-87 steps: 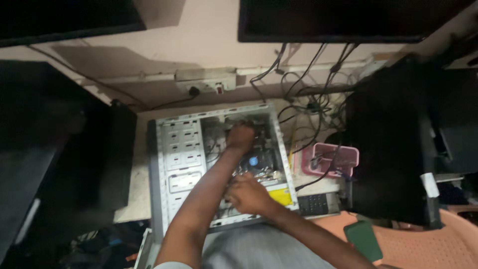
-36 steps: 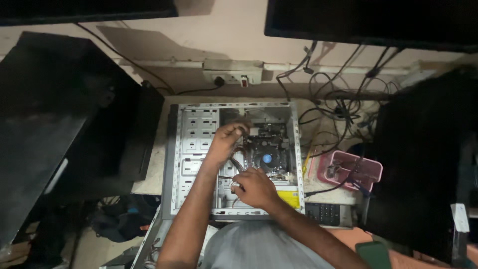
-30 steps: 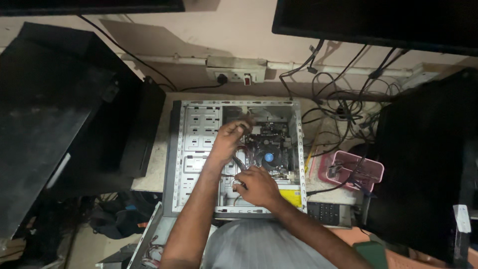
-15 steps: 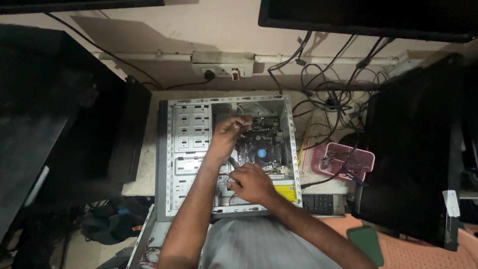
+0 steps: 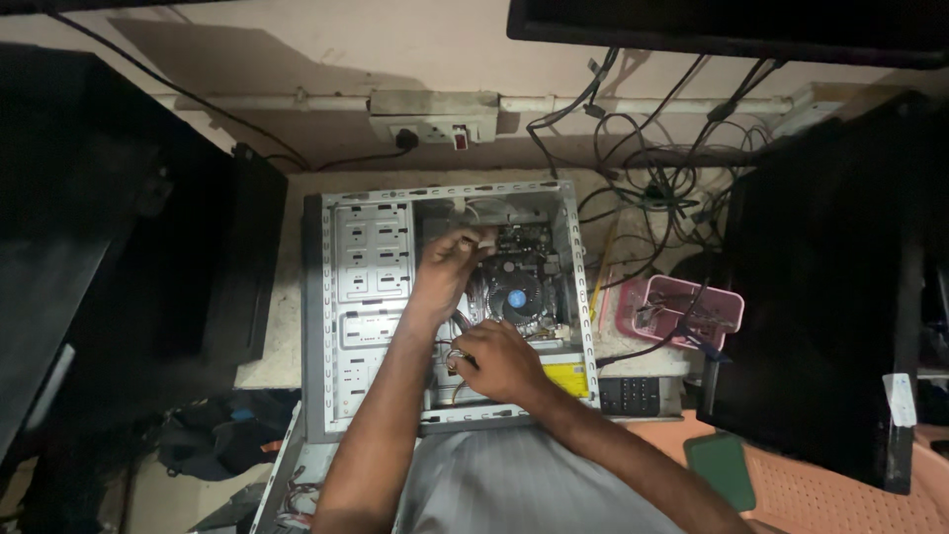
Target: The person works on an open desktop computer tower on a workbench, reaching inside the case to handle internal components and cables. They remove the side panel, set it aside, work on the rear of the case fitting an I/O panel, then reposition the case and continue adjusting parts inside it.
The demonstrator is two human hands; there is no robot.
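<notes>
Grey sheet-metal computer case (image 5: 361,297) lay open on its side at the centre of the frame, on a pale desk (image 5: 272,356). Inside its right half sat the motherboard (image 5: 529,267), with a round cooler fan (image 5: 516,297) bearing a blue centre. The left hand (image 5: 445,272) reached into the upper middle of the case, its fingers (image 5: 473,240) pinched together on a small pale connector (image 5: 486,235) just above and left of the fan. The right hand (image 5: 502,361) rested lower, just below the fan, fingers curled closed over a bundle of thin wires (image 5: 457,356); whether it actually gripped them could not be told. The two hands stood near each other, one above the other, with the fan to their right. A pink basket (image 5: 680,309) lay right of the case, tangled black cables (image 5: 652,188) above it, and a white socket strip (image 5: 433,117) on the wall at upper centre. A dark tower (image 5: 825,287) stood at the right edge.
</notes>
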